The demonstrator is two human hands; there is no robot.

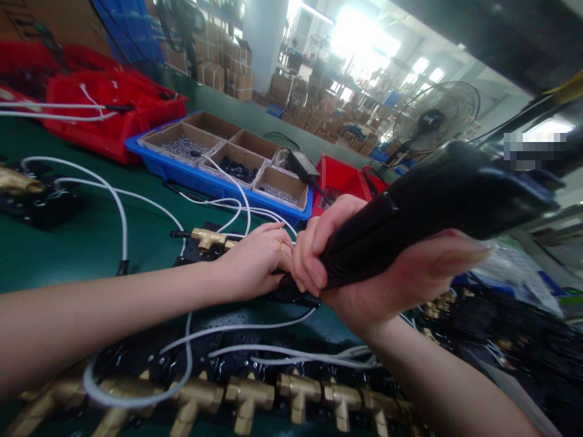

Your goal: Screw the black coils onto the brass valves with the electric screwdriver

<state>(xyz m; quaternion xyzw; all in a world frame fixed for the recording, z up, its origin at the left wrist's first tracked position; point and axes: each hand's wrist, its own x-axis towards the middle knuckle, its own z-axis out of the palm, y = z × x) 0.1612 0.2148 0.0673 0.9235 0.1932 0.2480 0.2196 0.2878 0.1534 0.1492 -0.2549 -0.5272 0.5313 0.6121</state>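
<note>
A black handheld power tool (432, 194) slants across the right side, its lower end angled down at the unit beneath the left fingers; its tip is hidden. The right hand (359, 303) wraps its fingers around the barrel, thumb laid along it. The tool looks rigid, fairly heavy and smooth, so a full grip around the barrel should suit it best. The left hand (259, 261) bends over a black unit (195, 252) with a brass fitting (208, 239) on the green table (86, 249); whether its fingers pinch anything cannot be told. The unit is probably hard and stable, best steadied by its base, while the white tubes (122, 224) look springy and apt to snag. These loop around both forearms. A row of brass tees (248, 397) crowds the near side, and a blue tray (157, 164) with cardboard compartments stands just beyond, between red bins (91, 121).
</note>
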